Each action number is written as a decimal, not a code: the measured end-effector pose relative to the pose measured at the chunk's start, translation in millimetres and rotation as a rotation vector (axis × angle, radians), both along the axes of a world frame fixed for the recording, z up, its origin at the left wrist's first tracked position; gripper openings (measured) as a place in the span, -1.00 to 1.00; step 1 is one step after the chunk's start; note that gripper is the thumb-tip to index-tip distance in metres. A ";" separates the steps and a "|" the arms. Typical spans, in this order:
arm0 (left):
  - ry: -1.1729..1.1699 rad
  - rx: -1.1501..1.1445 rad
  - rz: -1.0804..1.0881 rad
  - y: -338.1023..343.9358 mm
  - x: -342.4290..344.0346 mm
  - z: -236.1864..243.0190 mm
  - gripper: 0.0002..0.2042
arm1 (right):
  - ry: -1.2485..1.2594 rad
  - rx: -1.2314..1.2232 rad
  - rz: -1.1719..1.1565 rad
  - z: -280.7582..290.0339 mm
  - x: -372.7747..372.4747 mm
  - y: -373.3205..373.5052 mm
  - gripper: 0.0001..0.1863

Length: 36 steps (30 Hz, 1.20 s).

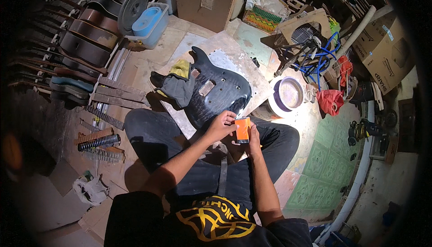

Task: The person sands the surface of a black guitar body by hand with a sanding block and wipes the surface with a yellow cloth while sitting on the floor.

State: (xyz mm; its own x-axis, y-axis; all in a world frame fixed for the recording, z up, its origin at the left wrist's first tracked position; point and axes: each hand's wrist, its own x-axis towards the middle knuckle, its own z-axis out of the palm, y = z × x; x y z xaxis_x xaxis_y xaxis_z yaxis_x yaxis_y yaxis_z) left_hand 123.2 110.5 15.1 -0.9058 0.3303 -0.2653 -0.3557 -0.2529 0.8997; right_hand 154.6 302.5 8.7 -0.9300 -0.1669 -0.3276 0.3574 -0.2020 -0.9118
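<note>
In front of my crossed legs lies a dark electric guitar body (220, 92) with a routed pickup slot and several holes. It rests on a pale, worn board (256, 78). Close to its near edge, my right hand (254, 141) grips a flat orange rectangular block (242, 131) with a dark strip along its lower end. My left hand (219, 127) has its fingers bent and pinches the block's left side. Both hands are just above my lap. A grey and yellow cloth (177, 85) lies bunched against the left of the guitar body.
Several guitar bodies (87, 44) stand racked at left, near a blue tub (148, 20). A round basin (288, 93) sits right of the board. Toothed clamps or combs (99, 142) lie left of my knee. Blue tubing (321, 67) and cardboard boxes (382, 51) crowd the right.
</note>
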 end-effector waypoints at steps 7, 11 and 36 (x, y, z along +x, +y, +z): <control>-0.132 0.065 -0.128 -3.3 -2.0 1.2 -0.45 | -0.027 -0.037 0.016 0.3 -1.8 -4.2 -0.17; -0.097 -0.089 -0.030 -2.2 -2.6 -2.0 -0.51 | 0.135 0.236 -0.029 -12.6 -5.0 -5.7 -0.17; 0.031 -0.022 0.270 19.0 13.8 -9.1 -0.68 | -0.169 -0.249 0.007 19.3 4.4 -13.0 -0.32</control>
